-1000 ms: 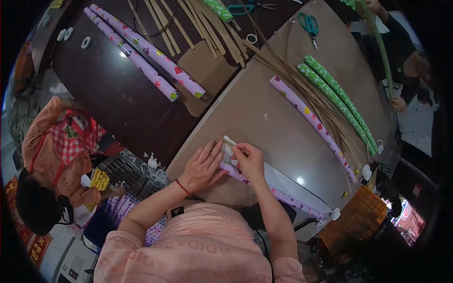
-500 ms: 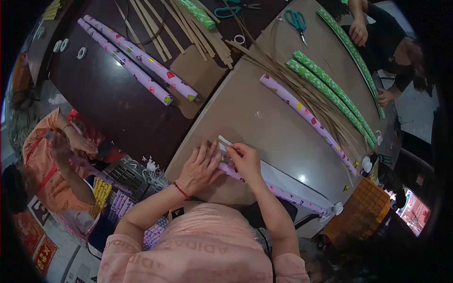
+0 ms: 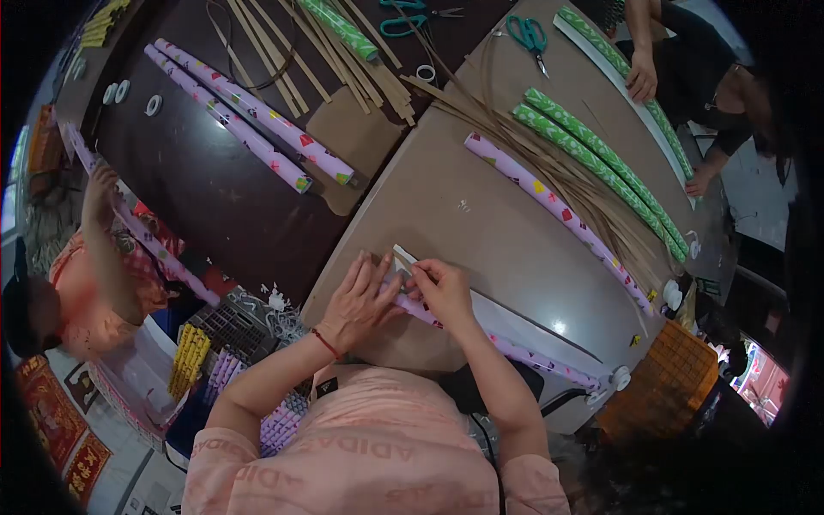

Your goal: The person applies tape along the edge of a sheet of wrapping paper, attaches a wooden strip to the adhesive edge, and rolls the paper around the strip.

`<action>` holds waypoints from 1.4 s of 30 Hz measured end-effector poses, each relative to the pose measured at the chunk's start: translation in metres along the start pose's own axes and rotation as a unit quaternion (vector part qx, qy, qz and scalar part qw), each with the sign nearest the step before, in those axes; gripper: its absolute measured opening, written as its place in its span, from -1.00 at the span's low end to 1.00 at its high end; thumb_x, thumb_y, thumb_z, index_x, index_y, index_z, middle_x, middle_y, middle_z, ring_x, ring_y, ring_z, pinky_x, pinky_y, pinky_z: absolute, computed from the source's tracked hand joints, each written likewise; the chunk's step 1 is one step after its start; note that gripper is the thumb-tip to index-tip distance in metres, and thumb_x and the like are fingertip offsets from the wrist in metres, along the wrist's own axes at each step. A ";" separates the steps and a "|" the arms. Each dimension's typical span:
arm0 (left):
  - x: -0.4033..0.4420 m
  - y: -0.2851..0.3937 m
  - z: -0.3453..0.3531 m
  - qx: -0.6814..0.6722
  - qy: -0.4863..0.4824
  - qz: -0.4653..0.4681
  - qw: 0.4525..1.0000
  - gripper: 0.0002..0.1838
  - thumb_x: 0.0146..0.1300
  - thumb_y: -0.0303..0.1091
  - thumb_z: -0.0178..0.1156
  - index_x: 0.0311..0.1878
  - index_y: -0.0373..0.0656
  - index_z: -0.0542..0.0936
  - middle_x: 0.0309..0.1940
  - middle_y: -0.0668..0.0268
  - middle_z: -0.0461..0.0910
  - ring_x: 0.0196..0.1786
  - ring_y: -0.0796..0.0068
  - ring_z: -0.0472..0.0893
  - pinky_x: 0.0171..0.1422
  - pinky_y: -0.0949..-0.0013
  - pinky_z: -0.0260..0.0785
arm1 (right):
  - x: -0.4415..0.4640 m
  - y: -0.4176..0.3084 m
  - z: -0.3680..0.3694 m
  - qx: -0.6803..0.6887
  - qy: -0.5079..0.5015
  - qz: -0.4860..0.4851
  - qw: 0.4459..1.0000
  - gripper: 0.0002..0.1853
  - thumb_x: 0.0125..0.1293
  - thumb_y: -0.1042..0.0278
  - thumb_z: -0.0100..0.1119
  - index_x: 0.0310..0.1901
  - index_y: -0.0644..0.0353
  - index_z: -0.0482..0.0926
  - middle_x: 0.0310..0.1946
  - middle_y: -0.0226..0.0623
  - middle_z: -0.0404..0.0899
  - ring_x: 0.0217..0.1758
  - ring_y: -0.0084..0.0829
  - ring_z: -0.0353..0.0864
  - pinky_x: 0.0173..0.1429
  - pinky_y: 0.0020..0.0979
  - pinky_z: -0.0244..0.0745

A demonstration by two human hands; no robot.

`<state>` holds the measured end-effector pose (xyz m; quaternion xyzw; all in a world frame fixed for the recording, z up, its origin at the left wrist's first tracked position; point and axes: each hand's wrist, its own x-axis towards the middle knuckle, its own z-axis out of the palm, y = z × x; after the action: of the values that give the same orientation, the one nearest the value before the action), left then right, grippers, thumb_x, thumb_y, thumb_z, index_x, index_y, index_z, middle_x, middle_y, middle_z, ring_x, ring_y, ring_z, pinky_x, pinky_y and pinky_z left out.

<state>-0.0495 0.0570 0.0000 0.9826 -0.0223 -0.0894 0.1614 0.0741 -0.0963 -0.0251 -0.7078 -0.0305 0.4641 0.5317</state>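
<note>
In front of me at the near table edge lies a long pink patterned paper roll [image 3: 524, 354], partly rolled, with its white underside showing beside it. My left hand [image 3: 354, 296] rests on its left end, fingers stretched out and lying flat. Thumb and forefinger of my right hand [image 3: 444, 290] pinch close to that same end, at a narrow white strip [image 3: 404, 254] that sticks out past the fingertips. Whether this strip is the paper's edge or a separate piece, I cannot tell. My hands partly hide the roll's end.
A finished-looking pink roll [image 3: 558, 210], green rolls [image 3: 601, 172] and thin wooden strips [image 3: 506, 129] lie ahead. Teal scissors [image 3: 527, 36] are farther off. Two pink rolls [image 3: 249, 112] lie on the dark table. One co-worker [image 3: 94, 283] is left, another [image 3: 712, 94] right.
My hands have barely moved. The left co-worker has raised a long pink roll upright. At the right, the co-worker's green paper now shows a wide white underside.
</note>
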 end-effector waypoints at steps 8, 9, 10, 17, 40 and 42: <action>0.000 0.006 -0.003 0.017 -0.008 -0.017 1.000 -0.33 0.33 0.08 0.17 0.46 0.09 0.34 0.50 0.06 0.20 0.48 -0.10 0.23 0.64 -0.08 -0.09 | 0.008 -0.017 -0.005 -0.057 -0.008 0.064 0.996 -0.79 0.46 0.33 0.16 -0.08 0.32 0.61 -0.43 -0.34 0.68 -0.59 -0.64 0.55 -0.50 -0.56 0.42; 0.001 0.007 -0.004 0.017 -0.008 -0.018 1.000 -0.33 0.33 0.08 0.17 0.46 0.09 0.34 0.50 0.06 0.20 0.48 -0.10 0.23 0.64 -0.08 -0.09 | 0.009 -0.014 -0.006 -0.057 -0.009 0.064 0.996 -0.79 0.46 0.33 0.16 -0.08 0.32 0.61 -0.43 -0.34 0.68 -0.59 -0.64 0.55 -0.50 -0.56 0.42; 0.002 0.007 -0.006 0.021 -0.003 -0.015 1.000 -0.34 0.34 0.09 0.14 0.44 0.06 0.36 0.49 0.03 0.21 0.48 -0.13 0.22 0.65 -0.06 -0.10 | 0.010 -0.010 -0.006 -0.065 -0.014 0.039 0.997 -0.79 0.46 0.33 0.16 -0.08 0.32 0.61 -0.44 -0.34 0.68 -0.58 -0.64 0.54 -0.50 -0.55 0.42; 0.004 0.011 -0.011 0.051 -0.022 -0.018 0.998 -0.29 0.29 0.11 0.19 0.44 0.01 0.37 0.49 0.02 0.19 0.48 -0.14 0.24 0.65 -0.04 -0.11 | 0.008 -0.014 -0.013 -0.005 -0.067 0.078 0.995 -0.73 0.49 0.25 0.15 0.01 0.30 0.61 -0.37 -0.32 0.70 -0.48 -0.61 0.63 -0.42 -0.55 0.50; 0.001 0.010 -0.004 0.046 0.007 -0.014 0.999 -0.30 0.32 0.17 0.12 0.41 -0.03 0.39 0.47 -0.07 0.23 0.50 -0.01 0.25 0.68 0.10 -0.17 | -0.005 -0.020 -0.039 0.036 -0.133 0.061 0.989 -0.73 0.43 0.42 0.18 0.10 0.31 0.49 -0.26 -0.28 0.67 -0.32 -0.54 0.66 -0.26 -0.53 0.56; 0.001 0.009 -0.005 0.053 0.006 -0.013 0.998 -0.29 0.32 0.17 0.12 0.42 -0.02 0.39 0.47 -0.06 0.22 0.50 0.00 0.25 0.68 0.10 -0.16 | -0.007 -0.018 -0.042 0.023 -0.143 0.084 0.986 -0.72 0.42 0.41 0.19 0.10 0.31 0.49 -0.28 -0.31 0.66 -0.35 -0.57 0.63 -0.31 -0.54 0.53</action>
<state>-0.0480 0.0497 0.0077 0.9905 -0.0131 -0.0839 0.1081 0.1076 -0.1226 -0.0061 -0.6215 -0.0364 0.6042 0.4973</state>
